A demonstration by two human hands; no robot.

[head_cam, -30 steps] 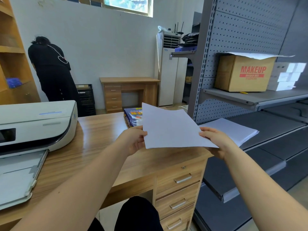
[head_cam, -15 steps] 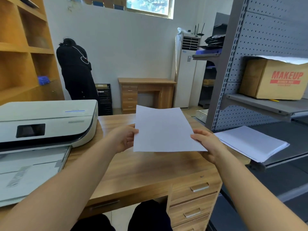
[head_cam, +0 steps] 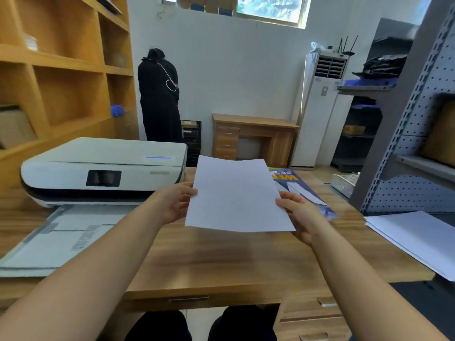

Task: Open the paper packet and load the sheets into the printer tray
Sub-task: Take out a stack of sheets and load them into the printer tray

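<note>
I hold a thin batch of white sheets above the wooden desk, tilted up towards me. My left hand grips its left edge and my right hand grips its right edge. The white printer stands on the desk to the left, with its paper tray pulled out towards me. A blue paper packet lies flat on the desk behind the sheets, partly hidden by them. A larger pile of loose white sheets rests on the grey shelf at the right.
A person in black stands at the back wall, facing away. Wooden shelving rises at the left, a grey pegboard rack at the right. A second small desk and a tall white air conditioner stand at the back.
My view has swung left, so the printer and tray now sit nearer the middle. Both hands have carried the sheets leftwards, away from the shelf pile and closer to the printer.
</note>
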